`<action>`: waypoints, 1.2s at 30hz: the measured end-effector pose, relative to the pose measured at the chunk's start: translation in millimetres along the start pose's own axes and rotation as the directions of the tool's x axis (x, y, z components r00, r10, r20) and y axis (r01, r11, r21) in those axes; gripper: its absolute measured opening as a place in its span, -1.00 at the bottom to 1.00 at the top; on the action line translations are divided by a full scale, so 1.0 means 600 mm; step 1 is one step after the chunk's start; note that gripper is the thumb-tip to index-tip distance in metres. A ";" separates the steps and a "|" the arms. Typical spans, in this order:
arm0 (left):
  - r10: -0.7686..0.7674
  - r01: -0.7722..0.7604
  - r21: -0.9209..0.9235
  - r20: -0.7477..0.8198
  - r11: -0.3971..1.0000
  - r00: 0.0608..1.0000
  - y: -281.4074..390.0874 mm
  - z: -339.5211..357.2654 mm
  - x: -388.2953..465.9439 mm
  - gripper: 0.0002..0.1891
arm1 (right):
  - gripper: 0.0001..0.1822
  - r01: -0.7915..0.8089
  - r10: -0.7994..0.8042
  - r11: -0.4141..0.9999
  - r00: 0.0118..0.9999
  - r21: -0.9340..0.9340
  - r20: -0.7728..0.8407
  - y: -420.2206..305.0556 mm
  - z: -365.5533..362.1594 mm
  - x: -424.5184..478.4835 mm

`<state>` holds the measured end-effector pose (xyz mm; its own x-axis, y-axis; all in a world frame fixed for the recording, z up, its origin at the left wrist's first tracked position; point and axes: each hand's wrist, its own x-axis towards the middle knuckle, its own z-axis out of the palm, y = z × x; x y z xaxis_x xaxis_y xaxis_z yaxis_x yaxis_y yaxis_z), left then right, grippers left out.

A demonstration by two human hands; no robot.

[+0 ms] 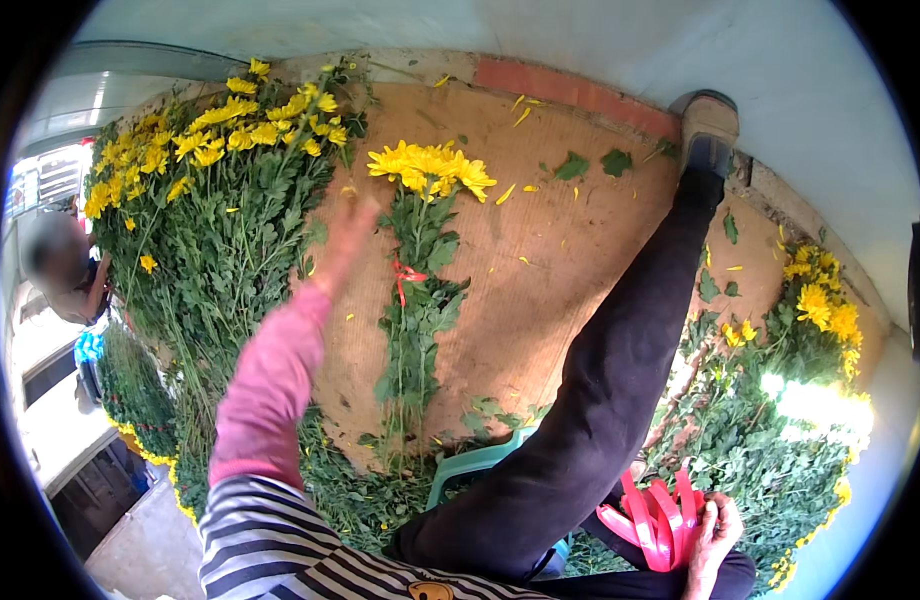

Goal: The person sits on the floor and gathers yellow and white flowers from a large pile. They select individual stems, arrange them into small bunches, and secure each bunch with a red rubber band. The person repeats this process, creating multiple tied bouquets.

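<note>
My left hand (353,232), blurred and without anything in it, is stretched out between a large heap of yellow chrysanthemums (242,202) and one smaller bunch. That bunch of yellow chrysanthemums (422,247) lies on the brown board, bound around its stems with a red tie (407,276). At the lower right, my right hand (719,529) rests at my knee with its fingers closed on a bundle of red plastic ribbon strips (662,517).
More chrysanthemums (767,427) lie at the right, past my leg. A teal plastic basket (467,461) stands partly under my leg. Loose leaves (571,166) and petals are scattered on the brown board (535,315). Another person (70,277) is at the far left, beyond the heap.
</note>
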<state>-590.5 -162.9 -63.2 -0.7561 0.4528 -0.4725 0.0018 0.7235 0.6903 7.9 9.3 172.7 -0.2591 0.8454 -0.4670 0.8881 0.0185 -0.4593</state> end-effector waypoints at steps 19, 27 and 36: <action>0.459 -0.301 0.589 -0.136 0.750 0.878 0.075 0.181 -0.166 -0.15 | -0.67 0.194 -0.112 0.952 0.940 -0.235 0.323 -0.023 -0.185 0.139; 0.410 -0.433 0.069 0.218 0.899 0.885 -0.049 0.419 -0.416 -0.61 | -0.40 -0.100 0.201 0.903 0.958 -0.419 0.206 0.309 0.060 0.240; -0.096 0.378 -0.054 0.925 0.924 0.367 0.168 0.647 -0.450 -0.45 | -0.80 -0.287 0.156 0.774 0.950 0.564 0.269 0.341 0.189 0.186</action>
<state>-132.4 -9.9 -78.6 0.3282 0.5785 -0.7467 -0.3191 0.8119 0.4888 117.4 46.9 -59.2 -0.2096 0.6626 -0.7190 0.5479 -0.5295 -0.6477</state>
